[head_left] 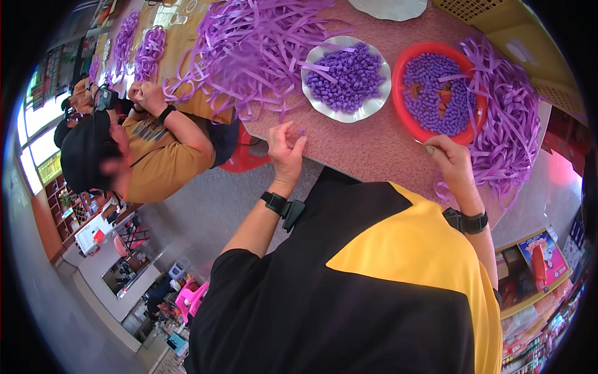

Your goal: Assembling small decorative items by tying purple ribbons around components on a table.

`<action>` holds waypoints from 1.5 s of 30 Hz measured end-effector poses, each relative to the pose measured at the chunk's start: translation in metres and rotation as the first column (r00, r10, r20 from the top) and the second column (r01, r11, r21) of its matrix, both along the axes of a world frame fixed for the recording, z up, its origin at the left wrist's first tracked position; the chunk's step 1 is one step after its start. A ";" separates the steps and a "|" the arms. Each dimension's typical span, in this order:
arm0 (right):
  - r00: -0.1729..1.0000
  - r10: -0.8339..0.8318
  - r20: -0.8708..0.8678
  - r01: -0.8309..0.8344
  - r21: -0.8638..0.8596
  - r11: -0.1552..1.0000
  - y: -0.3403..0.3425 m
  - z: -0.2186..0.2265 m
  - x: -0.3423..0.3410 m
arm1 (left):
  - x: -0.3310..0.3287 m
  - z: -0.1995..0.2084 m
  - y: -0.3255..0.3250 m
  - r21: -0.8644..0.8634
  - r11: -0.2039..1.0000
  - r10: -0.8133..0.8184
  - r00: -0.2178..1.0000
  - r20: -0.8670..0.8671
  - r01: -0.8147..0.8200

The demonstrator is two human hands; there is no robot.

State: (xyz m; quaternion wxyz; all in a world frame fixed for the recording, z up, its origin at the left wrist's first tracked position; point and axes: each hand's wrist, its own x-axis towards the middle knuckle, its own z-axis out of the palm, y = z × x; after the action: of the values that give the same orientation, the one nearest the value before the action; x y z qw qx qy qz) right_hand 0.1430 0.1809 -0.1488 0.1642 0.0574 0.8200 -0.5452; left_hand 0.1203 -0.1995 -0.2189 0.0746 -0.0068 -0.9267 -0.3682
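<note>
Pink tabletop (pixel 367 149) is covered with purple paper strips (pixel 249 50). One small purple roll (pixel 303 132) is pinched in the left hand (pixel 285 153); the right hand (pixel 450 163) is clenched on a strip. Just beyond the hands, a white plate (pixel 346 78) and a red bowl (pixel 438 92) are already well filled, yet many strips are left.

Bright daylight glares from the windows (pixel 34 134) at left; fisheye bending and dark vignette at edges.
</note>
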 end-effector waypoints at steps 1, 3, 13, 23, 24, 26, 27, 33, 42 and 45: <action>1.000 -0.005 0.018 0.005 -0.016 1.000 0.000 -0.001 0.000 | 0.000 -0.001 0.000 -0.012 1.000 0.027 0.999 0.025 -0.026; 0.999 -0.006 0.035 0.007 -0.032 0.999 0.000 -0.002 -0.001 | -0.002 -0.002 0.003 -0.048 0.999 0.009 1.000 0.001 -0.009; 0.994 0.010 -0.107 -0.016 -0.057 0.998 -0.003 0.020 -0.009 | -0.018 0.012 0.032 0.223 0.975 -0.037 0.990 0.134 0.006; 0.956 0.029 -0.292 -0.039 -0.028 0.999 -0.008 0.064 -0.019 | -0.060 0.097 0.126 0.757 0.143 -0.781 0.397 0.482 -0.637; 0.956 0.016 -0.292 -0.024 -0.023 0.999 -0.007 0.063 -0.018 | -0.060 0.101 0.133 0.743 0.139 -0.797 0.371 0.476 -0.655; 0.950 -0.003 -0.312 -0.003 -0.020 1.000 -0.004 0.063 -0.016 | -0.057 0.108 0.145 0.721 0.186 -0.772 0.355 0.528 -0.668; 0.950 -0.012 -0.312 0.006 -0.019 1.000 -0.003 0.064 -0.014 | -0.056 0.108 0.148 0.725 0.163 -0.789 0.353 0.503 -0.669; 0.929 -0.041 -0.369 0.035 -0.024 0.999 0.007 0.063 -0.005 | -0.051 0.105 0.170 0.751 0.135 -0.831 0.338 0.441 -0.646; 0.923 -0.067 -0.378 0.076 0.010 0.997 0.026 0.059 0.007 | -0.042 0.105 0.193 0.747 0.145 -0.852 0.302 0.427 -0.649; 0.924 -0.070 -0.375 0.079 0.009 0.997 0.033 0.059 0.013 | -0.040 0.105 0.201 0.748 0.144 -0.857 0.296 0.422 -0.648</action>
State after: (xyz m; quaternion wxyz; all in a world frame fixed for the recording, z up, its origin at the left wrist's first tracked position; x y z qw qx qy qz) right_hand 0.1556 0.2135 -0.0902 -0.0167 -0.0147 0.8399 -0.5423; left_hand 0.0808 0.0014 -0.1141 -0.5401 0.1588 -0.2516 -0.7873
